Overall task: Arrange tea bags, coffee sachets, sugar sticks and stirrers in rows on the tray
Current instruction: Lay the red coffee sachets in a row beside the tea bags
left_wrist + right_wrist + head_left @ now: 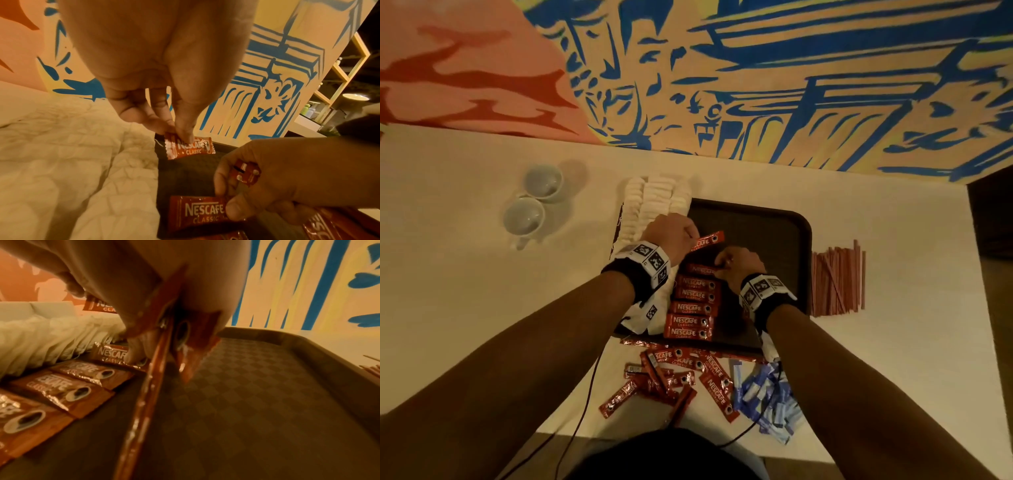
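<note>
A dark tray (774,222) holds white tea bags (654,202) along its left side. Beside them runs a row of red coffee sachets (693,308). My left hand (690,236) pinches one coffee sachet (189,147) by its end, just above the tray at the far end of the row. My right hand (720,262) grips spare sachets (246,173) in its palm. Its thumb and fingertip press on the farthest laid sachet (197,211). In the right wrist view the held sachets (160,353) hang edge-on over the tray's checkered floor (246,402).
Loose coffee sachets (674,373) and blue sugar sticks (767,401) lie piled on the table in front of the tray. Reddish stirrers (837,281) lie right of the tray. Two cups (534,205) stand at the back left. A painted wall rises behind the table.
</note>
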The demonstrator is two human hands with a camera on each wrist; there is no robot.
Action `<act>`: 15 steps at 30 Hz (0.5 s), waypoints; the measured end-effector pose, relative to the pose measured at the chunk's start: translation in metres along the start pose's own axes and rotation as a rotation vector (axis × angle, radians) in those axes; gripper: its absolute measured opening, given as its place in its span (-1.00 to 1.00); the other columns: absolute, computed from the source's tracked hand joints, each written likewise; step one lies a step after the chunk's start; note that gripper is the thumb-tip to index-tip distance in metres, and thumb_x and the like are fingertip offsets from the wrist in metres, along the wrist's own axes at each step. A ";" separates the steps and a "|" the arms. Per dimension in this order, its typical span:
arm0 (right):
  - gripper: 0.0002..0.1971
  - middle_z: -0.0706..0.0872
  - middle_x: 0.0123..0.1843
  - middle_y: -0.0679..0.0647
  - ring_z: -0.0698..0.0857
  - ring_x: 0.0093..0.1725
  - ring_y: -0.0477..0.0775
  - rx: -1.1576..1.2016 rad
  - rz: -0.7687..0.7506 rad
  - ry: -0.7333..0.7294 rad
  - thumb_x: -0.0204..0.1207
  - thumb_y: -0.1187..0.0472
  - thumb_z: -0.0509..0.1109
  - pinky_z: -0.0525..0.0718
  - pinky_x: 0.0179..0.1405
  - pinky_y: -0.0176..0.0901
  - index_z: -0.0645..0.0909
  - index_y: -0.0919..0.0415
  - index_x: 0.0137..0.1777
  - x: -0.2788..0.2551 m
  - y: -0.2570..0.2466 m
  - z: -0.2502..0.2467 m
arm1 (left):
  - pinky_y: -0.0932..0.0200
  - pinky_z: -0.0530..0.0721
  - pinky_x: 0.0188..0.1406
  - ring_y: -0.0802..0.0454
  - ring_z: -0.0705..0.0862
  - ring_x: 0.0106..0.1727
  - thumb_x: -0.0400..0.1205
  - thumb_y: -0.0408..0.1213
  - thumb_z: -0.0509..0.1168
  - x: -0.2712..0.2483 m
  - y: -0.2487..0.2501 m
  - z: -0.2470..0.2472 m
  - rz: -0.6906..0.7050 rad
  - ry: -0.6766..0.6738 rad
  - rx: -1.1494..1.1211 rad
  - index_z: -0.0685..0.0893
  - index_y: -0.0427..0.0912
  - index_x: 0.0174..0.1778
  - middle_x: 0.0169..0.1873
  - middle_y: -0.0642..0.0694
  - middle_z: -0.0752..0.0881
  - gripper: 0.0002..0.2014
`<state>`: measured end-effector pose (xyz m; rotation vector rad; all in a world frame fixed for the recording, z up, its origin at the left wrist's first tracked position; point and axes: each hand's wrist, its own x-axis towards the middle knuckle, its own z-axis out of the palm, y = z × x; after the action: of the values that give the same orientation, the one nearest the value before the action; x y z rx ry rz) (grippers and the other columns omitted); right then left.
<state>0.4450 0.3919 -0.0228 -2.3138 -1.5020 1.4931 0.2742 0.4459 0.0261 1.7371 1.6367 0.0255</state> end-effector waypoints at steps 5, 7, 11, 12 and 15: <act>-0.88 0.69 0.27 0.02 0.69 0.23 0.09 -0.050 -0.016 0.038 0.52 0.18 0.58 0.69 0.17 -0.06 0.75 -0.01 0.00 0.005 0.003 0.007 | 0.06 0.77 0.00 0.02 0.77 -0.05 0.61 -0.28 0.46 0.006 0.000 0.006 0.034 -0.054 0.080 0.78 0.08 -0.19 -0.14 0.06 0.78 -0.87; -0.89 0.65 0.33 0.04 0.67 0.26 0.12 -0.067 -0.027 0.039 0.53 0.15 0.57 0.67 0.17 -0.06 0.75 -0.02 0.00 0.007 0.002 0.010 | 0.07 0.76 -0.02 0.00 0.76 -0.04 0.63 -0.30 0.41 0.008 0.001 0.008 0.056 -0.082 0.141 0.79 0.07 -0.18 -0.13 0.06 0.78 -0.85; -0.89 0.65 0.37 0.05 0.67 0.28 0.13 -0.072 -0.052 0.023 0.53 0.14 0.56 0.70 0.25 0.01 0.74 -0.03 0.02 0.008 0.000 0.011 | 0.00 0.79 0.00 -0.06 0.77 -0.03 0.63 -0.34 0.36 0.012 0.004 0.015 0.068 -0.121 0.230 0.79 0.06 -0.16 -0.05 -0.01 0.79 -0.82; -0.88 0.65 0.37 0.05 0.67 0.29 0.13 -0.066 -0.054 0.020 0.54 0.15 0.56 0.70 0.27 0.03 0.74 -0.03 0.04 0.008 0.000 0.010 | -0.02 0.79 0.01 -0.07 0.77 -0.02 0.62 -0.33 0.38 0.013 0.004 0.017 0.069 -0.126 0.245 0.78 0.06 -0.16 -0.05 -0.03 0.79 -0.83; -0.83 0.69 0.33 0.05 0.69 0.26 0.12 -0.038 -0.050 0.040 0.57 0.15 0.54 0.71 0.22 0.01 0.73 -0.01 0.14 0.004 0.001 0.004 | -0.01 0.78 0.00 -0.11 0.77 -0.01 0.61 -0.33 0.37 0.015 0.008 0.022 0.084 -0.138 0.300 0.80 0.03 -0.11 -0.02 -0.06 0.79 -0.85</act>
<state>0.4430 0.3922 -0.0278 -2.2938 -1.5799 1.4109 0.2944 0.4492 0.0078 1.9832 1.5249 -0.3079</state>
